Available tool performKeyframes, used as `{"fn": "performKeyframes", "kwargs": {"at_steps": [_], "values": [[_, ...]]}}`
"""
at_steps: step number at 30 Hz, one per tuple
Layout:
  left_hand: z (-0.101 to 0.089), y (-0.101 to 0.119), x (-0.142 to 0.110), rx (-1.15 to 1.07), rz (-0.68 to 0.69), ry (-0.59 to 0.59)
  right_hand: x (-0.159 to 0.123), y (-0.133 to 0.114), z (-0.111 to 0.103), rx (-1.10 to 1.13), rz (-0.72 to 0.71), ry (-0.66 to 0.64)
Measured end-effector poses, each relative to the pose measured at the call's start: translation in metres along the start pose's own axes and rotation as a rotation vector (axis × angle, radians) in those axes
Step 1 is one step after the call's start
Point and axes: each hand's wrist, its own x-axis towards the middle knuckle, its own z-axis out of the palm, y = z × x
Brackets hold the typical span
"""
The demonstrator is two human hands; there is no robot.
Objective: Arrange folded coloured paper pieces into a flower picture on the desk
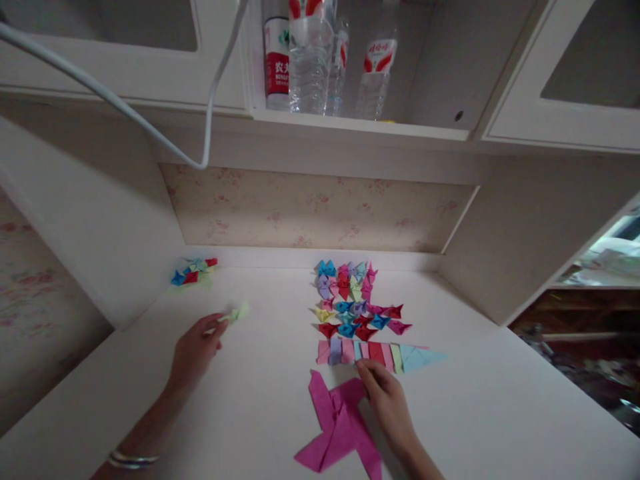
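Observation:
Between the thumb and fingers of my left hand (197,350) is a small light green origami piece (236,313), just above the white tabletop. Its outer end is slightly blurred. My right hand (385,393) is closed, fingertips at the lower edge of a row of overlapping folded paper pieces (376,354) in pink, purple, red, green and light blue. Whether those fingertips grip a piece is hidden. Left of the right hand lies a large magenta origami pinwheel shape (337,427). Behind the row sit several small colourful origami pieces (345,320) in rows.
A small cluster of origami pieces (193,272) lies at the desk's far left corner. A shelf (360,127) overhead holds clear plastic bottles (311,67) and a red-and-white container (277,63). A white cable (207,113) hangs down at upper left. Side panels (540,227) border the desk.

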Motion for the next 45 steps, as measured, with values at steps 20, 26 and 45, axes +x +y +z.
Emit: {"fn": "performKeyframes", "kwargs": {"at_steps": [20, 26, 45], "values": [[0.115, 0.050, -0.089, -0.488, -0.018, -0.418, 0.029, -0.002, 0.068, 0.368, 0.026, -0.177], [0.113, 0.049, -0.091, -0.444, 0.032, -0.456, 0.026, -0.001, 0.065, 0.382, 0.041, -0.193], [0.110, 0.057, -0.090, -0.576, -0.171, -0.426, 0.023, -0.003, 0.064, 0.323, 0.038, -0.217]]}}
